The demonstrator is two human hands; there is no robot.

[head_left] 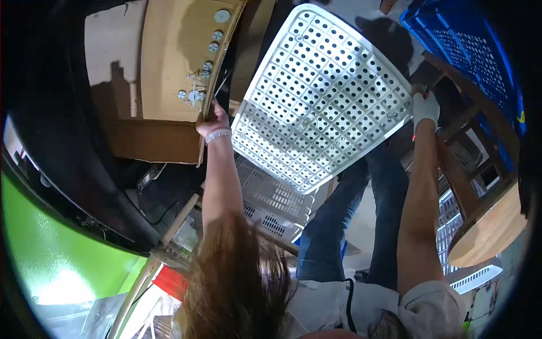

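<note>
A white perforated plastic basket (324, 93) fills the upper middle, tilted, its ribbed surface full of round holes. My right hand (426, 111), in a white glove, is closed on the basket's right corner. Small red bits show beside that hand; I cannot make out what they are. At the left, my bare left hand (214, 120), a bracelet at its wrist, is closed on the edge of a cardboard box (161, 62). Several small grey round parts (206, 68) lie on the cardboard near its right edge, some joined by thin branches.
Below the white basket stands a grey slotted crate (271, 195). A blue plastic crate (468, 51) is at the upper right. A wooden stool (491, 229) stands at the right, near another white crate (449, 226). A green surface (62, 254) curves along the lower left.
</note>
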